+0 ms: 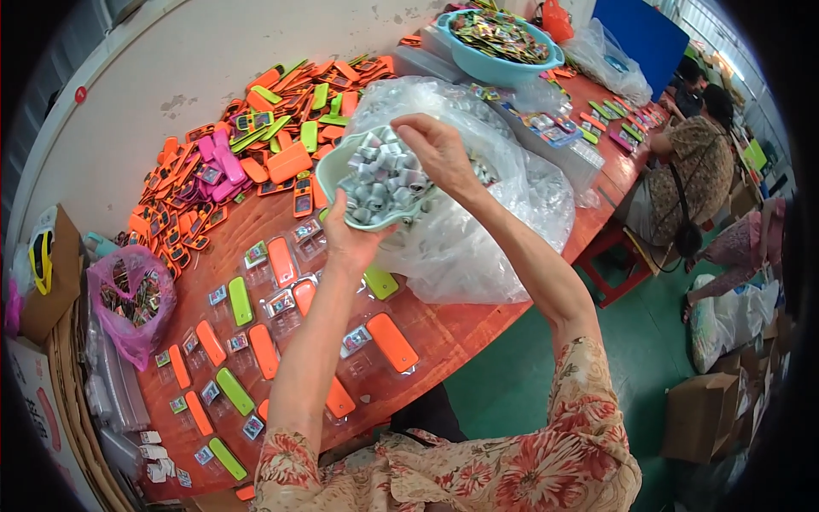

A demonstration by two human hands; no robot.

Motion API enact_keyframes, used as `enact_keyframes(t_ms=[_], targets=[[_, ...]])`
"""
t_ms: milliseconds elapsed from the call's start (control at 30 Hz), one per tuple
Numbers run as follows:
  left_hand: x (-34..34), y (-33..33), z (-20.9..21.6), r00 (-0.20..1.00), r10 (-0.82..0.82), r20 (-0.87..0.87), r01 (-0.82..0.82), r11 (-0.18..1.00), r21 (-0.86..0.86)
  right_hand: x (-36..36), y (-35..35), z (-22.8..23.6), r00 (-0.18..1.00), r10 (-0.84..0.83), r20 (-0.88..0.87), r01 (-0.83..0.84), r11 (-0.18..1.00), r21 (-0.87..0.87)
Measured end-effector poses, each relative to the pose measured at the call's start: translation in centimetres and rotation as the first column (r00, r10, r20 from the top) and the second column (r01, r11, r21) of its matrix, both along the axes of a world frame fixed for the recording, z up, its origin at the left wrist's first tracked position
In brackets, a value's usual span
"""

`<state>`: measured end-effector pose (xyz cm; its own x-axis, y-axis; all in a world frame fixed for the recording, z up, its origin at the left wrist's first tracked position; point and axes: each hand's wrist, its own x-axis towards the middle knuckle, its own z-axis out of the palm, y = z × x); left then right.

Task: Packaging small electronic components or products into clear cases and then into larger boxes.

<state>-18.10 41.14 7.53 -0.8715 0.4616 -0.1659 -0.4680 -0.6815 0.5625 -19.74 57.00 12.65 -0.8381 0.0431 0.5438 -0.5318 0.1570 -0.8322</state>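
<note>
A pale green plastic basin (328, 182) is tilted over the big clear plastic bag (478, 256) on the table. Small white and grey rounded pieces (375, 183) fill it, too small to name. My left hand (348, 239) grips its near rim, thumb up on the wall and fingers underneath. At the far right rim is my right hand (439, 154), its fingers bent and closed on the edge; the fingertips are partly hidden. More of the grey pieces show through the bag. Below my left arm lie clear blister trays with orange toy phones (392, 341) and green ones (235, 391).
Against the wall spreads a heap of orange, green and magenta toy phones (290, 162). A blue basin (490, 64) of colourful packets stands farther back. At the left are a pink bag (132, 290) and cardboard. Another person (695, 171) sits along the table at right.
</note>
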Motion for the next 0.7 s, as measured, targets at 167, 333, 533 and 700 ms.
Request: enact_keyframes(t_ms=[167,333,533,700], targets=[[-0.4,0.1,-0.3,0.998,-0.016,0.057,0.013,0.998,0.056,1.8,1.1,1.4,0.996,0.088,0.023,-0.086,0.993,-0.079],[-0.1,-3.8,0.4,0.997,-0.035,-0.070,0.042,0.994,0.099,11.7,5.3,1.8,0.996,-0.078,0.053,0.036,0.832,0.553],[2.5,-8.5,0.8,1.000,0.022,-0.015,-0.022,1.000,-0.005,20.3,5.1,-6.7,0.877,-0.479,-0.036,0.160,0.219,0.963],[4.5,-10.4,0.8,1.000,0.008,0.013,-0.008,1.000,-0.015,17.3,5.9,-13.2,0.814,-0.532,-0.232,0.345,0.124,0.930]])
